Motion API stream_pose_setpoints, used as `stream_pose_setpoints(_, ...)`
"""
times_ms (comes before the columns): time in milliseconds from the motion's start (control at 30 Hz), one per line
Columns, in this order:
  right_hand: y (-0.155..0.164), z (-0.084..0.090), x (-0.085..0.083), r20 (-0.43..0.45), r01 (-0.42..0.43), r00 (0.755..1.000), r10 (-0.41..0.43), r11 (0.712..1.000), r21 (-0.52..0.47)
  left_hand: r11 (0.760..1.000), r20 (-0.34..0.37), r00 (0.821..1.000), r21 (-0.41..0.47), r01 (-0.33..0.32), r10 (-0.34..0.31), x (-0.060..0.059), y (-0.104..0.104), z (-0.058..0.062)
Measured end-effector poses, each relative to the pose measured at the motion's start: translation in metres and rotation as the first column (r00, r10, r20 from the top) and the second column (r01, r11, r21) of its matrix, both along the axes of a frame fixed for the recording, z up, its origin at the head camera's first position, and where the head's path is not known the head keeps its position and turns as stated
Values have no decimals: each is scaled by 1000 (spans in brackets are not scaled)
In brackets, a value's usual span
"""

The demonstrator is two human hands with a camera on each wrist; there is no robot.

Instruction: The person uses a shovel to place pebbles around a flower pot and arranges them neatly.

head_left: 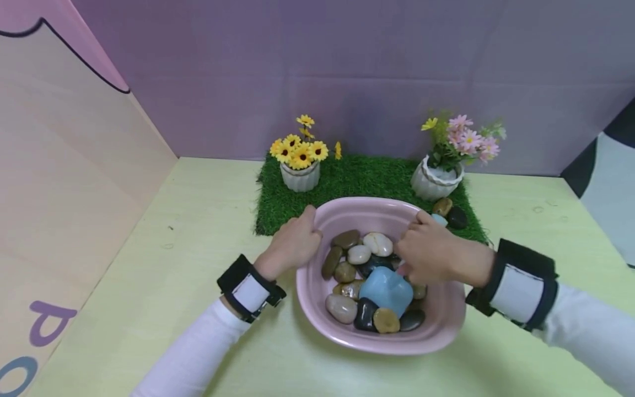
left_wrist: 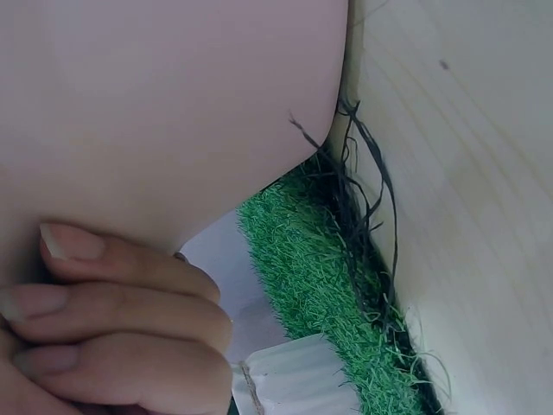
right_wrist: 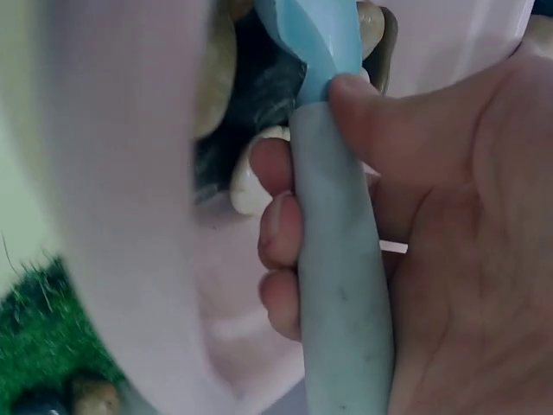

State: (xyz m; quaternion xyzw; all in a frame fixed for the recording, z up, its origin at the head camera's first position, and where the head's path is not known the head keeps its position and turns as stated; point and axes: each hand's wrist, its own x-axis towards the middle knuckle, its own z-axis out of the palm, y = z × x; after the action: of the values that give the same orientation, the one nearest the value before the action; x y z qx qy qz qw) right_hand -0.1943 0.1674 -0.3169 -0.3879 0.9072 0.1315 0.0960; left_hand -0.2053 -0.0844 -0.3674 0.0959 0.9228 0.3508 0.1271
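A pink basin [head_left: 441, 331] holds several smooth stones [head_left: 341, 307] in white, brown, tan and black. At its left rim my left hand [head_left: 294, 241] grips the edge, and its fingers [left_wrist: 121, 320] curl beneath the rim in the left wrist view. A toy shovel [head_left: 384, 289] has its light blue blade over the stones inside the basin. My right hand [head_left: 429, 251] holds it by the grey handle [right_wrist: 339, 251], fingers curled round and thumb near the base of the blade. From the head view the handle is hidden behind this hand.
Behind the basin lies a green grass mat [head_left: 367, 173]. On it stand a white pot of yellow flowers [head_left: 300, 177] and a white pot of pink flowers [head_left: 430, 182]. Several stones [head_left: 456, 218] rest on the mat's right side. A purple backdrop [head_left: 347, 71] closes the far edge.
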Motion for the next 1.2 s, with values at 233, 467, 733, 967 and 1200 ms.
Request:
stream_pose_setpoints(233, 0, -6, 3, 74, 42, 996, -39, 999, -34, 1000, 1, 1000, 2, -6, 6, 0, -1, -1)
stream_pose_setpoints(467, 4, -11, 2, 117, 41, 993, -32, 996, -78, 1000, -1, 1000, 1, -8, 8, 0, -1, -1)
stream_pose_setpoints(733, 8, -11, -1, 157, 44, 987, -28, 995, -94, 1000, 6, 1000, 3, -9, 9, 0, 0, -1)
stream_pose_setpoints(967, 11, -5, -4, 232, 49, 973, -22, 993, -112, 1000, 2, 1000, -7, -5, 5, 1, -1, 0)
stream_pose_setpoints(1200, 11, 1, -4, 318, 69, 948, -13, 984, -165, 1000, 3, 1000, -12, -3, 3, 1, 0, 1)
